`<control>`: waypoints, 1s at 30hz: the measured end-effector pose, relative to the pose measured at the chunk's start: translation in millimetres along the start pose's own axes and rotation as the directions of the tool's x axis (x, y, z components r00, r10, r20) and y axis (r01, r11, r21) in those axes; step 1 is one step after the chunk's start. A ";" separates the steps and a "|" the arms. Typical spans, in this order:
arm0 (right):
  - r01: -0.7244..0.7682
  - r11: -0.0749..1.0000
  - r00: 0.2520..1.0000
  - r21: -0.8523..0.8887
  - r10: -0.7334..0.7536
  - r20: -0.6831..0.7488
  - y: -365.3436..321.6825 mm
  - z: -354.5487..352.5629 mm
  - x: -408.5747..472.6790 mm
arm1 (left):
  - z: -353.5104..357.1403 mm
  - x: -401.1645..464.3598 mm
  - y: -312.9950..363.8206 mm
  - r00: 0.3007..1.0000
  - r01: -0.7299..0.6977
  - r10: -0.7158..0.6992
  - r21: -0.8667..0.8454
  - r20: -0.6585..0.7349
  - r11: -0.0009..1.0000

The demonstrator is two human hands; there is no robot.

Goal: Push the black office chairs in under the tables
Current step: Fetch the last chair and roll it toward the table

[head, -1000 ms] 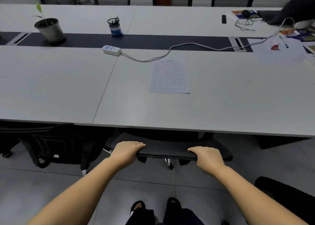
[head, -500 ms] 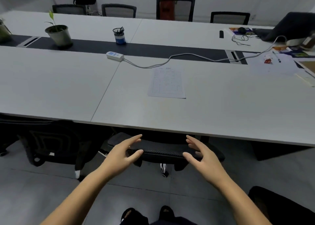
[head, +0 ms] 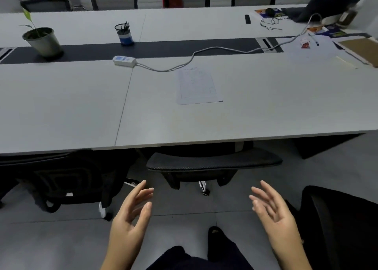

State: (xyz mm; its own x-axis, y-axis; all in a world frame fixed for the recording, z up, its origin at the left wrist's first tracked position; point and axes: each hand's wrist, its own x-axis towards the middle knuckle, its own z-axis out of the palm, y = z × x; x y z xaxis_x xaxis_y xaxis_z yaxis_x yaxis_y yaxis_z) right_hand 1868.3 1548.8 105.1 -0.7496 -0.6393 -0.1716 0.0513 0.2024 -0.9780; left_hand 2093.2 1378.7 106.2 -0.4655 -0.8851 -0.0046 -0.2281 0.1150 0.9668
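Head view: mesh-topped black chair (head: 214,161) under smooth grey table (head: 266,110); hands bare.

Pale grey bench (head: 61,110) tops stand edge to edge, with a dark strip (head: 184,49) down the middle. On the near top lies a printed sheet (head: 197,86); a white power strip (head: 124,61) sits at the dark strip's edge, its cable (head: 214,50) snaking right. A potted plant (head: 42,40) and a pen cup (head: 124,34) stand on the dark strip. Papers and a pen clutter the far right. Below, black chairs (head: 212,163) stand on grey floor tiles (head: 184,224).
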 end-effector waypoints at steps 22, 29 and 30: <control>-0.066 0.992 0.650 0.109 0.126 -0.749 36.3 -3.5 -269.5 | 31.4 -81.4 14.7 0.673 -0.212 0.167 -0.028 0.721 0.977; -0.059 0.989 0.476 0.137 0.148 -0.867 64.3 -72.2 -399.8 | 102.7 -212.4 33.0 0.525 -0.179 0.186 -0.106 0.831 0.978; -0.055 0.988 0.450 0.141 0.151 -0.880 68.7 -84.0 -420.5 | 112.8 -234.9 35.4 0.505 -0.171 0.187 -0.114 0.843 0.979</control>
State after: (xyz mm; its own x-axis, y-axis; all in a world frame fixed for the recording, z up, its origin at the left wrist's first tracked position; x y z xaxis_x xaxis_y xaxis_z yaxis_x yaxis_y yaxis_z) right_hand 2131.6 1893.9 120.1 -0.9104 0.3960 -0.1200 0.1853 0.1309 -0.9739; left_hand 2098.1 1641.6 112.7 -0.9983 -0.0454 -0.0371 -0.0460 0.2123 0.9761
